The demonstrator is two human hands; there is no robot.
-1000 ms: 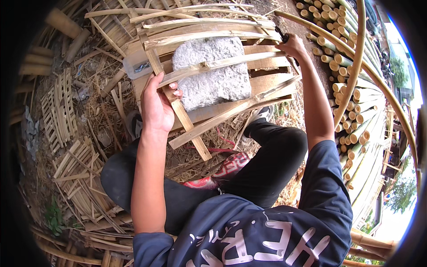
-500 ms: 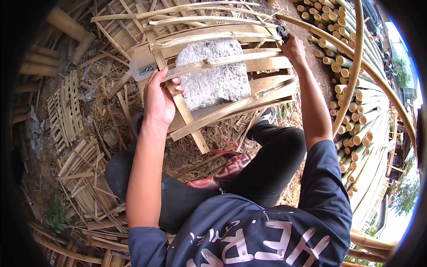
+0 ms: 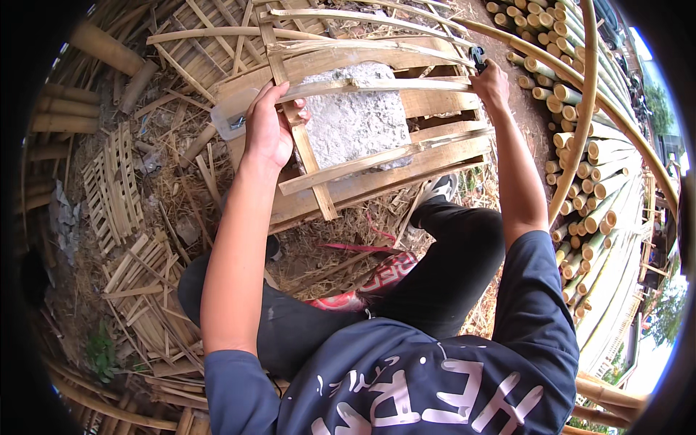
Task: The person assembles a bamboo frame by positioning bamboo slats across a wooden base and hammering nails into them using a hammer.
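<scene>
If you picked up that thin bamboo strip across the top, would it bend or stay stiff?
Probably bendy: the bamboo strip is long and thin, and bows slightly between the left hand and right hand. Likely light, being so thin. Its split edges look rough, so hardly slippery.

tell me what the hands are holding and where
Both hold a bamboo slat frame: the left hand grips the upright slat at its left end, the right hand the right end, with a small dark tool.
</scene>
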